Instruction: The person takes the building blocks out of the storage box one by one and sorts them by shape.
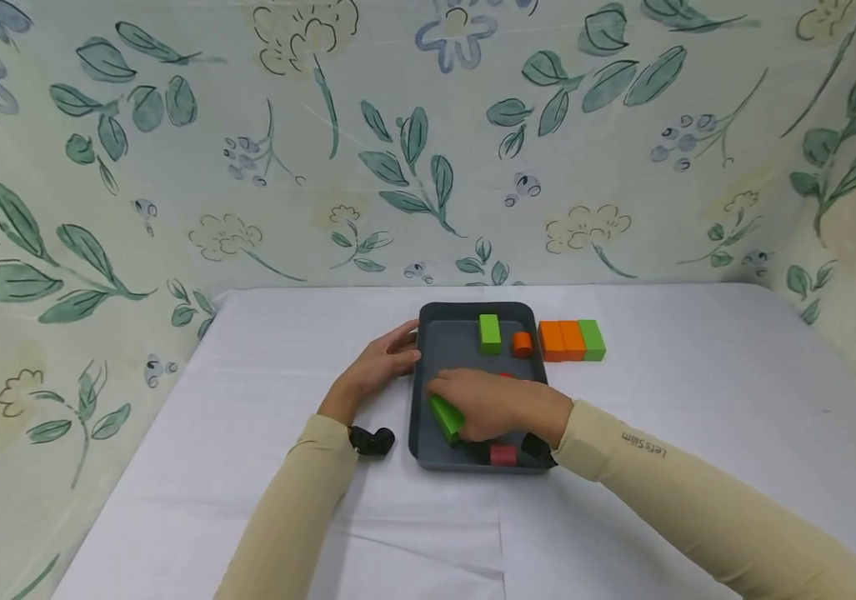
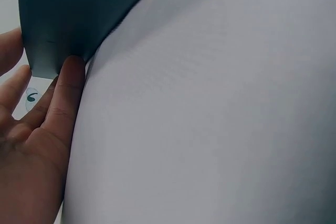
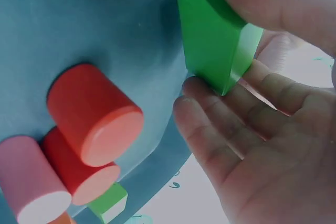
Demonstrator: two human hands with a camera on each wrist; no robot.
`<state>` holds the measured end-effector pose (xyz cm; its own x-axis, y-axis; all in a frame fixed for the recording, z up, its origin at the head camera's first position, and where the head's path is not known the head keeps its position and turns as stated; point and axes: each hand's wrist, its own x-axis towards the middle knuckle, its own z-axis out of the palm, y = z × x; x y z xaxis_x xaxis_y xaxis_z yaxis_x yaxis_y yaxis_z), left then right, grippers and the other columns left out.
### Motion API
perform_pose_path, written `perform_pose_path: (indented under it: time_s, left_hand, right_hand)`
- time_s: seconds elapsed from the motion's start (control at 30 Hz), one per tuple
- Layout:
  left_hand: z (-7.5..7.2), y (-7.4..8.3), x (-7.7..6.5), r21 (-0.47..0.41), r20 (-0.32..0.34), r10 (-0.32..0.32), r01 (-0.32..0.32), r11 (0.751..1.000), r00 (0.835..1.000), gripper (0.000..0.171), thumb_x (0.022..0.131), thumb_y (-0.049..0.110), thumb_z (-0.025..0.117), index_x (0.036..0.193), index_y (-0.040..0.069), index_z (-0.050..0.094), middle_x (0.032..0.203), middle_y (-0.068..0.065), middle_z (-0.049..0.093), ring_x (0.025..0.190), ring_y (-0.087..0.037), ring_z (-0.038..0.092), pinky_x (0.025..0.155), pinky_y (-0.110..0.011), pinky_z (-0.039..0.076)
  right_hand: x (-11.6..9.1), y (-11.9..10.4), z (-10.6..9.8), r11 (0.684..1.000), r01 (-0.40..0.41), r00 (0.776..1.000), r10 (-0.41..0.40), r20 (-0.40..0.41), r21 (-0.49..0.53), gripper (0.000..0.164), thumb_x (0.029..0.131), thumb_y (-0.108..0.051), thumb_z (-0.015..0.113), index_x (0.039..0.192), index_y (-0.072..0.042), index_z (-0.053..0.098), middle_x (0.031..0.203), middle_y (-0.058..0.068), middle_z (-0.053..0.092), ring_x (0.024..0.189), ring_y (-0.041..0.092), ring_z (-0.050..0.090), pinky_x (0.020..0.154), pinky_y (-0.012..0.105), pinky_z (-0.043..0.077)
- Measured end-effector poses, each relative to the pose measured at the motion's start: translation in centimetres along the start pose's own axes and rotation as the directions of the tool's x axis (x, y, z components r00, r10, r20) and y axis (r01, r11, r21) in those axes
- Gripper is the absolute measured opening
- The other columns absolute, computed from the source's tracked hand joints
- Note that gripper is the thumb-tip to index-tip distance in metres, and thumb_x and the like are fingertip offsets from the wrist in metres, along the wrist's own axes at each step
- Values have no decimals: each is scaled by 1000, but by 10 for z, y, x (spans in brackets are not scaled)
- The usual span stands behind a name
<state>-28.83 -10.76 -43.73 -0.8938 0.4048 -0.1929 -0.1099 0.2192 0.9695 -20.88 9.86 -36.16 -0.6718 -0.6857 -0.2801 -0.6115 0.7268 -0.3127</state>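
My right hand (image 1: 483, 404) reaches over the dark grey tray (image 1: 414, 417) and holds a green block (image 3: 207, 38). In the right wrist view the thumb lies on one side of the block and fingertips on the other. In the head view the block is tilted, its upper end covered by the hand. My left hand (image 1: 378, 362) is at the tray's left side; in the left wrist view its mostly straight fingers (image 2: 63, 95) touch the outer wall. Beside the right hand in the tray lie red cylinders (image 3: 94, 114) and a pink cylinder (image 3: 34, 179).
A second green block (image 1: 489, 333) and an orange cylinder (image 1: 522, 344) are at the tray's far end; a reddish piece (image 1: 503, 454) lies at the near end. Just right of the tray, two orange blocks (image 1: 561, 340) and a green block (image 1: 592, 340) sit side by side on the white-covered table (image 1: 698, 400).
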Motion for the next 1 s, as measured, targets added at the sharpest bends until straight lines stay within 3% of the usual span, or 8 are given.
perform_pose_path:
  time_s: [0.4,0.67,0.9,1.0]
  left_hand:
    - [0,1,1,8,-22,-12,12,1000,1000,64,99,15,58,155,32,33,162,-7,33,147,-26,39,117,-46,41]
    - [0,1,1,3,-36,-29,29,1000,999,63,99,16,58,155,32,33,163,-8,32,147,-27,39,118,-47,40]
    - [2,2,1,4,-37,-35,35,999,999,63,99,16,58,155,31,34,163,-8,31,148,-27,37,118,-47,40]
    - [3,2,2,9,-36,-28,29,1000,999,63,99,15,58,155,30,34,163,-8,31,148,-28,38,118,-48,40]
  right_hand:
    - [-9,-1,-11,1000,3,1000,-3,-23,-3,65,84,-14,77,143,-13,51,129,2,57,105,14,53,102,34,52]
    - [-30,9,-41,996,-87,991,86,-100,-9,65,86,-14,73,145,-17,49,134,3,55,107,19,54,93,36,57]
    - [-47,27,-63,996,-90,981,85,-177,-22,63,83,-11,74,142,-11,51,133,9,57,111,24,55,90,39,58]
    - [-57,41,-78,990,-137,965,127,-230,-27,62,83,-8,73,141,-8,52,131,11,58,110,27,57,90,42,59]
